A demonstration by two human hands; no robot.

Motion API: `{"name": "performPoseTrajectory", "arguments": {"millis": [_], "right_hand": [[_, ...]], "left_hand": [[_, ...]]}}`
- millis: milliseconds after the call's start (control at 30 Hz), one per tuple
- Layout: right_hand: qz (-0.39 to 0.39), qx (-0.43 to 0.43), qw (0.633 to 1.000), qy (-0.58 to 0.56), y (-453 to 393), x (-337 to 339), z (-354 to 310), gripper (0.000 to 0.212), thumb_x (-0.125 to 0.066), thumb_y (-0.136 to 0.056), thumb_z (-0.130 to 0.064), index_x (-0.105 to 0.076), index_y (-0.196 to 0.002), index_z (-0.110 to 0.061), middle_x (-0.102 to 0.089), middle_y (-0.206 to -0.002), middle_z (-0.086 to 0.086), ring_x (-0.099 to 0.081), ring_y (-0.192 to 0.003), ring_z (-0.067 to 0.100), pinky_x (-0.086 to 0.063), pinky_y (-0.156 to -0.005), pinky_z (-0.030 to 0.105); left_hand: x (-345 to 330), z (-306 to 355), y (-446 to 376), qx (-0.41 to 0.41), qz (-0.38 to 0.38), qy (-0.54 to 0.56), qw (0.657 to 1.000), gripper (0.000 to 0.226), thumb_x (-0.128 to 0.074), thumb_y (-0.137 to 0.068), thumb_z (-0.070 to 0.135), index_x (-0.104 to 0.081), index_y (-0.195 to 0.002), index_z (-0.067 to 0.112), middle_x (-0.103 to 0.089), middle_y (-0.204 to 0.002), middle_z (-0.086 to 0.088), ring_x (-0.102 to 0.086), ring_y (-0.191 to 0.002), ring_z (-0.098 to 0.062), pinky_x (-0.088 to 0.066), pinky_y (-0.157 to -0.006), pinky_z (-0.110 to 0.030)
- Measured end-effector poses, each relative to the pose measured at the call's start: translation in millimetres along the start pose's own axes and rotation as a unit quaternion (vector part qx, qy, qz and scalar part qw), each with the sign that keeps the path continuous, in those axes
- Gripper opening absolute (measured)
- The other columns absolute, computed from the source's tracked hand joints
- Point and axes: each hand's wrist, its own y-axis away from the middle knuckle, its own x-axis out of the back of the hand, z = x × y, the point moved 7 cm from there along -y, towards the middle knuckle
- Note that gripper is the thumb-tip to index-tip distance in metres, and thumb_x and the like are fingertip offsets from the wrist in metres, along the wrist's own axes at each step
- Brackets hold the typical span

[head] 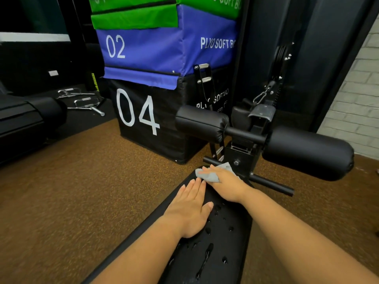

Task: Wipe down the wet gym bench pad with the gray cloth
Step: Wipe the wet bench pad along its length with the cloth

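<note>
The black bench pad runs away from me, with water drops beading along its middle. At its far end lies the gray cloth, bunched under my right hand, whose fingers press down on it and curl around its edge. My left hand rests flat on the pad's left side just behind the cloth, fingers together and holding nothing. Both forearms reach in from the bottom of the view.
Beyond the pad's end stand the bench's black foam leg rollers and steel frame bars. Stacked plyo soft boxes marked 04 and 02 rise at centre-left. Chrome cable handles lie on the floor at the left. Brown speckled rubber flooring surrounds the bench.
</note>
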Motion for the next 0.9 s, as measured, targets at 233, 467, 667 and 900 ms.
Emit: {"name": "performPoseTrajectory", "arguments": {"millis": [233, 467, 667, 900], "right_hand": [[0.005, 0.015, 1.0, 0.021, 16, -4, 21, 0.06, -0.024, -0.088, -0.06, -0.033, -0.144, -0.04, -0.027, -0.155, -0.014, -0.019, -0.144, 0.007, -0.018, -0.118, 0.045], [0.015, 0.084, 0.996, 0.011, 67, 1, 0, 0.038, -0.04, -0.101, -0.016, -0.054, -0.133, -0.029, -0.046, -0.139, -0.014, -0.034, -0.133, 0.004, -0.019, -0.107, 0.006], [-0.023, 0.049, 0.995, -0.079, 90, 10, 9, 0.027, -0.044, -0.1, -0.026, -0.068, -0.113, -0.029, -0.066, -0.118, -0.01, -0.059, -0.111, 0.003, -0.044, -0.102, 0.024], [0.169, -0.077, 0.982, -0.022, 70, 53, 39, 0.035, -0.041, -0.098, -0.018, -0.06, -0.127, -0.025, -0.06, -0.13, -0.005, -0.053, -0.12, 0.012, -0.037, -0.099, 0.022]], "left_hand": [[0, -1, 1, 0.009, -0.008, 0.01, 1.0, 0.066, -0.018, -0.1, 0.045, 0.015, -0.15, 0.016, 0.022, -0.159, 0.001, 0.02, -0.146, -0.011, 0.011, -0.12, -0.032], [0, -3, 0, 0.014, -0.02, 0.026, 0.999, 0.065, -0.02, -0.1, 0.043, 0.011, -0.151, 0.017, 0.018, -0.16, 0.0, 0.017, -0.147, -0.013, 0.009, -0.12, -0.033], [1, -2, 0, 0.021, -0.023, 0.021, 0.999, 0.064, -0.019, -0.101, 0.043, 0.01, -0.152, 0.017, 0.017, -0.161, 0.0, 0.017, -0.147, -0.014, 0.009, -0.12, -0.033], [2, -2, -1, 0.027, -0.034, 0.032, 0.999, 0.061, -0.018, -0.101, 0.041, 0.007, -0.152, 0.019, 0.016, -0.161, 0.001, 0.016, -0.147, -0.013, 0.009, -0.119, -0.033]]}}
